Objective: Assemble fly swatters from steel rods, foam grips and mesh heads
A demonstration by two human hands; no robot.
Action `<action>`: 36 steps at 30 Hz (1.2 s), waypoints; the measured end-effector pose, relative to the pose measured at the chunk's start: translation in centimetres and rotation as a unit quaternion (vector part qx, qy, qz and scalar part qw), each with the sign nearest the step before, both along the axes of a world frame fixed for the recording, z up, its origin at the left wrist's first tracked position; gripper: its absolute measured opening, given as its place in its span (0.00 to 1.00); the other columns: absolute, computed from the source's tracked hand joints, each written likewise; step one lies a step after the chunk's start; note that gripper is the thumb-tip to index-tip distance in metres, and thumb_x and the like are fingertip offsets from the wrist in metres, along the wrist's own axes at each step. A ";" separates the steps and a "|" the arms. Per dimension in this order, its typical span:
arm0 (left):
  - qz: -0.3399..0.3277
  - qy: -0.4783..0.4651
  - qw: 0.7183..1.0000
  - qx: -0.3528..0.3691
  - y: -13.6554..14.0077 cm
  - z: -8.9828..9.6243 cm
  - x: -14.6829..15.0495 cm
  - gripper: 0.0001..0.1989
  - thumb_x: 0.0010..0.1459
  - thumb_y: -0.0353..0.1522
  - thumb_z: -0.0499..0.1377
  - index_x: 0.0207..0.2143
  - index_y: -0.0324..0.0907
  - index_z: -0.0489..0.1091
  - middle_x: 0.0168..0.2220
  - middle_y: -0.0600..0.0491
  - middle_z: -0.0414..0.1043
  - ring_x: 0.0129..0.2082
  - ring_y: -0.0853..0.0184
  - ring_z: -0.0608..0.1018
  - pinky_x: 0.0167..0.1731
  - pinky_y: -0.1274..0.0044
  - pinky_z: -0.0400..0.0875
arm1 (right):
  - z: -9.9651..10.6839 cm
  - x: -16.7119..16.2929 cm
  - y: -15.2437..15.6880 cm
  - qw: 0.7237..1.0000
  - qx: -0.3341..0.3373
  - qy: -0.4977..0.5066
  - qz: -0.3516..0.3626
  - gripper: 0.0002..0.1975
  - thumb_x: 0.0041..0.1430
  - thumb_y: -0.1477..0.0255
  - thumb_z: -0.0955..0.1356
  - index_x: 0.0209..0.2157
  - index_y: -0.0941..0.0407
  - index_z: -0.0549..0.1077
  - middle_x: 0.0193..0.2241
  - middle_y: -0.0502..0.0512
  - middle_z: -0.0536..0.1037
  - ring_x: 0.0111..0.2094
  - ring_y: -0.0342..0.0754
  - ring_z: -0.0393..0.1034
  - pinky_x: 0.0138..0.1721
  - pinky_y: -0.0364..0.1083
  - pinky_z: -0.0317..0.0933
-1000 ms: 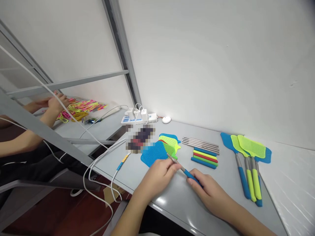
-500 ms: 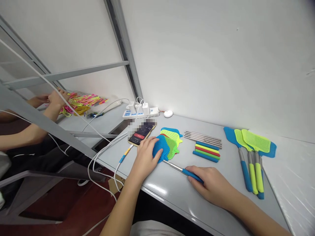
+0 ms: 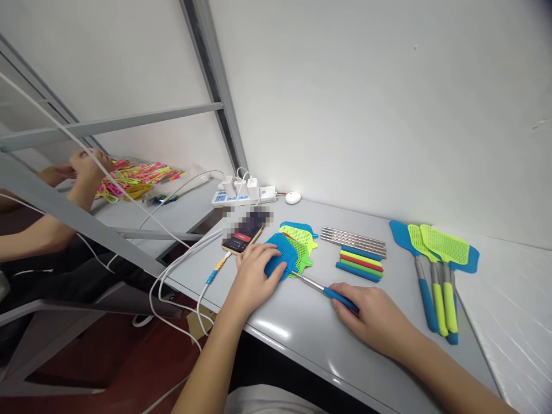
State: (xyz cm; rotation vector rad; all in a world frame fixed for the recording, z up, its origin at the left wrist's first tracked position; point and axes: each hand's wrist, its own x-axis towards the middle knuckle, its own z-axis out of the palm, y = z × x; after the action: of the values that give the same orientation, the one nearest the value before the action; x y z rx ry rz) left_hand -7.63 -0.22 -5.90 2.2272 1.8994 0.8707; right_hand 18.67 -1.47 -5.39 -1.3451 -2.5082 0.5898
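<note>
"White wall (image 3: 345,115) behind, gray desk (image 3: 302,325) in front. What holds the center?"

"Blue flyswatter (image 3: 288,250), lying at a slant near the desk's front edge, between the person's two hands. Its mesh head points left and overlaps a fan of loose flyswatter heads (image 3: 297,233) in blue, yellow-green and green, with a sliver of red."

"And the grip on it?"

"Right hand (image 3: 366,313) is wrapped around the blue handle, the steel shaft running out toward the mesh. Left hand (image 3: 256,273) lies over the head; with its underside hidden, whether it is clamped there or only resting cannot be told."

"Why both ends?"

"Seemingly to steady them together, so neither head nor handle can swivel freely."

"What lies nearby?"

"Steel rods (image 3: 353,241) in a neat row beyond the right hand, colored grip sleeves (image 3: 361,266) laid parallel just in front, apparently sorted by kind for easy reach. At right, four complete flyswatters (image 3: 446,244) overlap, handles toward the person, likely grouped apart from the loose parts."

"Farther out?"

"Smartphone (image 3: 237,243) on a cable left of the heads, partly pixelated; power strip (image 3: 268,194) by the wall, probably to keep chargers out of the way. Past a gray metal frame (image 3: 230,141), another person's hands (image 3: 88,165) beside bright cords (image 3: 150,173)."
</note>
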 end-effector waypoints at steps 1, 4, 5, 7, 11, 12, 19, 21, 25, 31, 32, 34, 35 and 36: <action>-0.002 -0.005 1.000 0.002 0.0 0.0 0.0 0.11 0.60 0.40 0.54 0.41 0.47 0.71 0.50 0.50 0.71 0.53 0.55 0.67 0.52 0.60 0.58 | 0.1 0.2 0.1 1.000 0.005 -0.003 -0.008 0.16 0.63 0.65 0.59 0.47 0.49 0.72 0.32 0.51 0.80 0.32 0.49 0.74 0.32 0.45 0.62; -0.025 -0.023 0.999 0.006 0.1 0.0 -0.2 0.11 0.60 0.39 0.55 0.41 0.46 0.71 0.49 0.49 0.71 0.53 0.56 0.68 0.53 0.60 0.58 | 0.2 0.8 0.6 0.999 0.029 -0.007 -0.021 0.16 0.63 0.65 0.59 0.47 0.50 0.72 0.33 0.52 0.80 0.33 0.50 0.75 0.33 0.46 0.63; -0.033 -0.027 0.999 0.005 0.1 0.0 -0.2 0.11 0.60 0.39 0.55 0.41 0.46 0.71 0.49 0.49 0.71 0.52 0.57 0.69 0.53 0.60 0.59 | 0.2 1.0 0.8 0.999 0.040 -0.008 -0.023 0.16 0.63 0.65 0.59 0.47 0.50 0.73 0.34 0.52 0.80 0.33 0.50 0.75 0.33 0.46 0.63; -0.047 -0.034 0.998 0.003 0.2 -0.1 -0.3 0.10 0.60 0.38 0.55 0.41 0.46 0.71 0.49 0.49 0.71 0.52 0.57 0.70 0.53 0.61 0.60 | 0.0 1.5 1.2 0.998 0.062 -0.006 -0.028 0.16 0.63 0.66 0.59 0.47 0.50 0.73 0.37 0.53 0.80 0.35 0.51 0.75 0.34 0.47 0.65; -0.053 -0.053 0.997 0.010 0.3 -0.3 -0.4 0.10 0.59 0.37 0.56 0.42 0.46 0.71 0.52 0.48 0.69 0.53 0.57 0.69 0.54 0.62 0.62 | -0.2 2.4 2.1 0.995 0.096 0.006 -0.025 0.16 0.64 0.65 0.60 0.48 0.51 0.73 0.43 0.54 0.79 0.41 0.52 0.75 0.40 0.49 0.67; -0.048 -0.055 0.997 0.007 0.4 -0.4 -0.4 0.11 0.58 0.37 0.56 0.43 0.46 0.70 0.54 0.48 0.67 0.54 0.57 0.69 0.54 0.62 0.62 | -0.2 2.5 2.3 0.995 0.099 0.007 -0.022 0.16 0.64 0.65 0.60 0.48 0.51 0.73 0.44 0.54 0.79 0.42 0.51 0.74 0.41 0.50 0.67; -0.001 -0.071 0.997 -0.018 0.5 -0.4 -0.4 0.18 0.59 0.39 0.55 0.51 0.45 0.65 0.62 0.47 0.57 0.60 0.56 0.63 0.56 0.63 0.61 | -0.2 2.8 2.9 0.995 0.094 0.009 -0.026 0.14 0.64 0.65 0.60 0.47 0.51 0.72 0.45 0.53 0.78 0.45 0.51 0.73 0.44 0.51 0.66; 0.002 -0.086 0.996 -0.013 0.5 -0.3 -0.5 0.18 0.59 0.38 0.55 0.52 0.46 0.64 0.62 0.47 0.56 0.61 0.55 0.62 0.56 0.62 0.61 | -0.4 2.9 2.9 0.995 0.098 0.013 -0.025 0.14 0.64 0.65 0.61 0.47 0.51 0.73 0.44 0.53 0.79 0.44 0.51 0.73 0.44 0.51 0.66; 0.003 -0.109 0.994 0.001 0.5 0.0 -0.7 0.18 0.59 0.37 0.56 0.52 0.46 0.64 0.62 0.47 0.57 0.61 0.55 0.62 0.57 0.61 0.60 | -0.7 3.0 2.9 0.992 0.122 0.033 -0.020 0.14 0.64 0.66 0.61 0.47 0.51 0.73 0.42 0.54 0.79 0.43 0.51 0.73 0.44 0.51 0.66; -0.004 -0.238 0.969 0.065 0.4 0.0 -0.3 0.15 0.59 0.34 0.57 0.49 0.45 0.66 0.60 0.46 0.60 0.60 0.57 0.64 0.55 0.64 0.64 | -0.3 3.1 2.7 0.980 0.183 0.077 -0.023 0.13 0.63 0.68 0.62 0.46 0.52 0.73 0.40 0.56 0.79 0.42 0.50 0.72 0.44 0.49 0.65; -0.001 -0.276 0.958 0.083 0.4 0.0 -0.3 0.14 0.59 0.33 0.57 0.48 0.45 0.66 0.59 0.46 0.61 0.59 0.58 0.65 0.55 0.65 0.65 | -0.2 3.2 2.7 0.978 0.190 0.079 -0.021 0.13 0.63 0.68 0.62 0.46 0.52 0.73 0.39 0.57 0.79 0.41 0.50 0.72 0.43 0.49 0.66; 0.014 -0.364 0.924 0.116 0.4 0.2 -0.3 0.17 0.58 0.32 0.58 0.51 0.46 0.64 0.57 0.46 0.63 0.56 0.60 0.69 0.53 0.67 0.67 | 0.0 3.3 2.7 0.978 0.195 0.076 -0.020 0.13 0.64 0.68 0.62 0.46 0.52 0.74 0.38 0.57 0.79 0.38 0.50 0.72 0.40 0.49 0.66; 0.024 -0.411 0.903 0.124 0.5 0.4 -0.4 0.21 0.57 0.32 0.60 0.53 0.48 0.62 0.56 0.46 0.64 0.53 0.62 0.72 0.51 0.68 0.69 | 0.1 3.4 2.7 0.978 0.195 0.073 -0.020 0.14 0.64 0.67 0.62 0.47 0.52 0.74 0.37 0.58 0.79 0.37 0.49 0.72 0.39 0.49 0.66; 0.033 -0.457 0.880 0.122 0.6 0.6 -0.5 0.26 0.55 0.31 0.62 0.56 0.49 0.59 0.56 0.46 0.64 0.49 0.64 0.74 0.49 0.70 0.71 | 0.2 3.5 2.8 0.978 0.196 0.069 -0.019 0.14 0.64 0.67 0.61 0.47 0.52 0.74 0.37 0.58 0.78 0.36 0.49 0.72 0.38 0.49 0.65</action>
State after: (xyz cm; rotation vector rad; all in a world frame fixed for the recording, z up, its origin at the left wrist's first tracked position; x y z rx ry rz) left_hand -8.09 0.38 -5.30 1.3698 1.4238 1.8244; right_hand 22.16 1.28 -5.24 -1.1574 -2.3232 0.1586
